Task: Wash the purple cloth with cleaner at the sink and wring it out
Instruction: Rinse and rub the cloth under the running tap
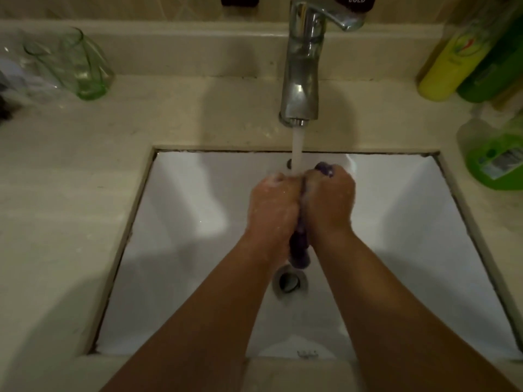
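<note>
- Glassware stands at the far left of the counter (70,171): a green-tinted glass (87,66) beside some clear plastic wrapping, well apart from the basin and out of the work.
- The white sink (181,227) sits recessed in the counter, its drain (289,282) open just below the hands.
- The left hand (273,206) is closed tight around the purple cloth (299,247), knuckles up, wet and flecked with suds.
- The cloth is bunched into a narrow roll pressed between the 2 hands over the middle of the basin; 1 dark end hangs down just above the drain and a small tuft shows at the top of the right fist.
- The tap (304,66) runs, and its stream (297,148) lands where the 2 hands meet.
- The right hand (329,199) is likewise clenched on the cloth, touching the left hand along the thumbs.
- To the right stand a yellow bottle (450,63) and green bottles (492,63) of cleaner, with a green pouch (493,165) nearer the rim.
- Judged from this, the stage looks like rinsing or squeezing under running water.
- Risks: soapy fingers could slip and drop the roll onto the open drain; wringing under the stream would re-soak the fabric; a hard twist may spray water over the counter.
</note>
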